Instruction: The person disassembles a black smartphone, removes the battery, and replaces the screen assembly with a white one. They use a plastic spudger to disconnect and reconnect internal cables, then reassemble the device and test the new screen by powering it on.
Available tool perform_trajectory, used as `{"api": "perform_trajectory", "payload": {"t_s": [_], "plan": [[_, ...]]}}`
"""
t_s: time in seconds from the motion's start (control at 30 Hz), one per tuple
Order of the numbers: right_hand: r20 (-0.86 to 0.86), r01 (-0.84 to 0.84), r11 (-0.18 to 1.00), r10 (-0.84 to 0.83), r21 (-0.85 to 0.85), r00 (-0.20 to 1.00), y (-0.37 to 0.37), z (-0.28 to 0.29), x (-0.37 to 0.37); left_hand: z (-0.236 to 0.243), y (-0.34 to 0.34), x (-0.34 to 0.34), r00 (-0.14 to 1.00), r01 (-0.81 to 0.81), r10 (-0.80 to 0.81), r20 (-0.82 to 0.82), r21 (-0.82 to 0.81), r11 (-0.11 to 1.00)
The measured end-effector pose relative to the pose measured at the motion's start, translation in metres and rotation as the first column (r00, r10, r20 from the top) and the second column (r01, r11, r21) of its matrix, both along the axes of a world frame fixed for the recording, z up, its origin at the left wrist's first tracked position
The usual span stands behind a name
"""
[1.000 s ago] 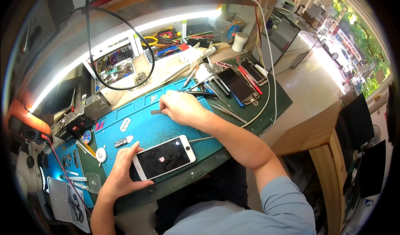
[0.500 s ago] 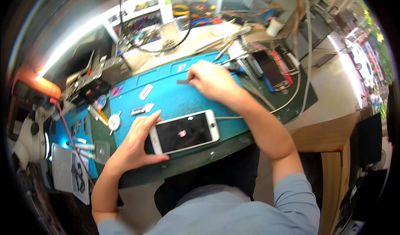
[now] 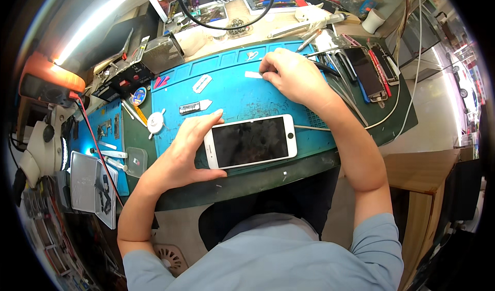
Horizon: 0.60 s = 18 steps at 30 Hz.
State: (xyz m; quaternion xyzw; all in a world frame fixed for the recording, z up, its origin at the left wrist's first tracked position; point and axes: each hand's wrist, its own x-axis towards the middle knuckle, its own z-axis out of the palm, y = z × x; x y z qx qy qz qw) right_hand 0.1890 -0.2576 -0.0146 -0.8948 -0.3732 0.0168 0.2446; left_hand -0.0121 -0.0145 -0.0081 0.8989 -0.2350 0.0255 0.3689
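A white smartphone [image 3: 251, 141] with a dark screen lies face up on the blue work mat [image 3: 232, 92]. My left hand [image 3: 188, 149] grips the phone's left end, thumb under its near edge and fingers along the far edge. My right hand [image 3: 289, 77] rests at the mat's far right side, fingertips closed on a small white strip [image 3: 253, 75] lying on the mat. A thin cable [image 3: 330, 127] runs from the phone's right end under my right forearm.
Small metal parts [image 3: 195, 107] and a white pick [image 3: 202, 84] lie on the mat. Other phones [image 3: 368, 70] and tweezers lie at the right. A white round spool [image 3: 155, 121], a parts tray [image 3: 93, 180] and a microscope [image 3: 44, 146] are left. Tool boxes stand behind.
The view has shifted lower and closer. Both hands stay in the same places, left on the phone, right at the small strip.
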Motion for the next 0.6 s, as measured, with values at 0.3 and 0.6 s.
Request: {"api": "perform_trajectory", "payload": {"t_s": [0.3,0.6], "plan": [[-0.006,0.009,1.000,-0.009,0.004,1.000,0.000,0.001,-0.001,0.000,0.003,-0.002,0.999,-0.009,0.009,-0.042,0.013,1.000],[0.026,-0.015,0.999,0.014,0.042,1.000,0.001,-0.010,-0.001,0.001,0.001,-0.006,0.999,-0.026,0.027,-0.029,0.028,0.999]]}}
